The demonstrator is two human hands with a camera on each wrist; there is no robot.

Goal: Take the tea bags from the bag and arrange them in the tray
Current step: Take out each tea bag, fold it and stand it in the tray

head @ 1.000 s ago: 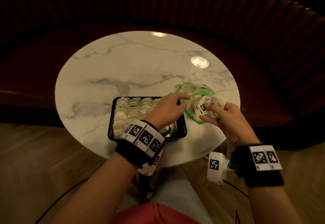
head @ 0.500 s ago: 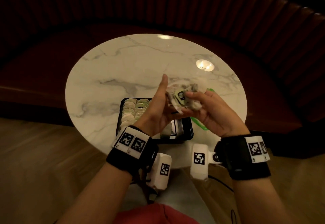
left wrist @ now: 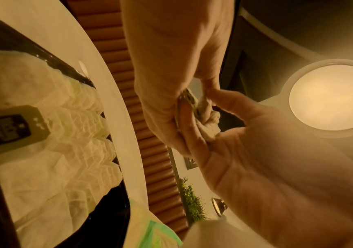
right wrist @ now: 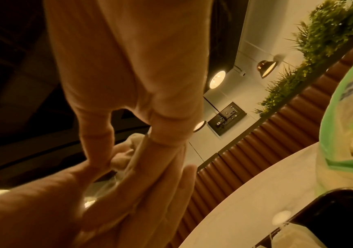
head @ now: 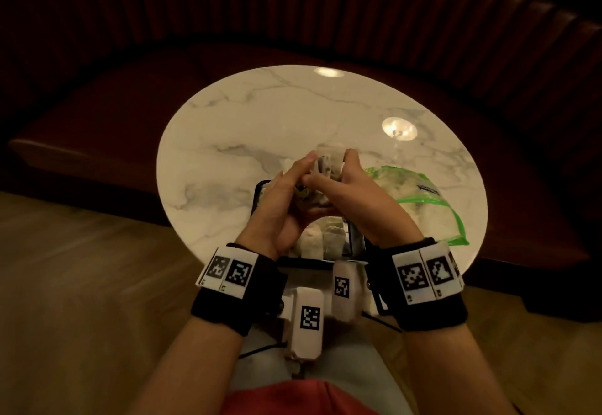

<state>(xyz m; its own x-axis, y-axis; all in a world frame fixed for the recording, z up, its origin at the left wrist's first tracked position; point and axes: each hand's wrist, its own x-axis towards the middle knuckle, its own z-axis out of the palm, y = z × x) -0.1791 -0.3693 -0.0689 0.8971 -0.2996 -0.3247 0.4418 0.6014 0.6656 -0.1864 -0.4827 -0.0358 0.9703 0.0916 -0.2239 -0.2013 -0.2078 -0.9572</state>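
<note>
Both hands meet at the centre of the head view, above the black tray [head: 355,242]. My left hand [head: 280,206] cups from the left with fingers mostly straight; my right hand [head: 350,201] curls its thumb and fingers round a small clump of tea bags [head: 325,162] held between the palms. The left wrist view shows crumpled white pouches and a paper tag pinched there.

To do this step well, I judge: separate one bag, keep strings untangled, lower it into the open slot at the tray's near end, and align it with the rows.

Tea bags in the tray [left wrist: 81,134] are pale, pleated and overlapping. Farther right, the green-edged clear bag [head: 420,199] lies on the marble table [head: 293,114], with more bags inside.
</note>
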